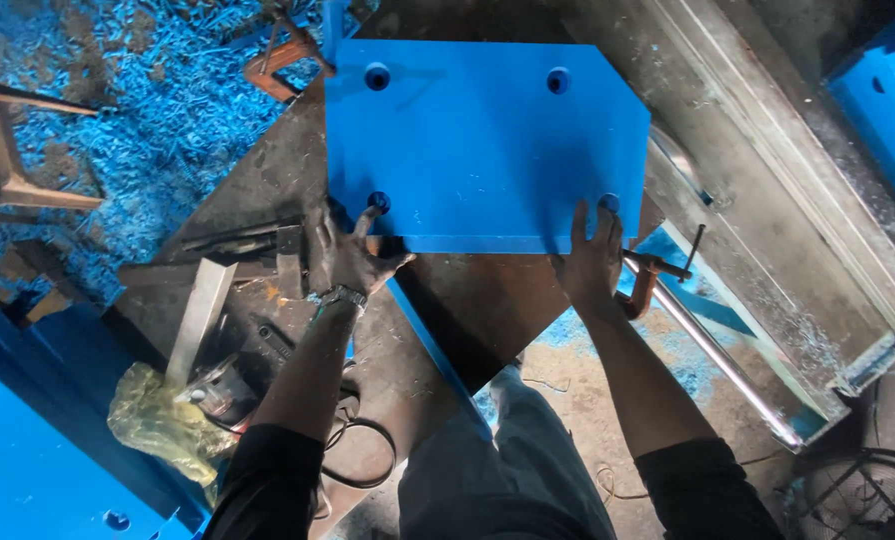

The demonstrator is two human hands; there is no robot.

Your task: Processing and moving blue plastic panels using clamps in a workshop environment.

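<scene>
A large blue plate (pixel 482 140) with cut corners and a hole near each corner lies on a dark metal worktable (pixel 267 170). My left hand (pixel 347 255) grips the plate's near left corner, one finger hooked up by the hole there. My right hand (pixel 592 255) lies flat on the near right corner, fingers spread beside the hole. Both hands hold the plate's near edge.
An orange clamp (pixel 647 280) sits just right of my right hand. Another clamp (pixel 282 55) is at the table's far left. Metal bars (pixel 202 310), a power tool (pixel 217 385) with a cable and a yellow bag (pixel 157 420) lie at the left. Blue shavings (pixel 157 100) cover the floor. A steel frame (pixel 767 200) stands right.
</scene>
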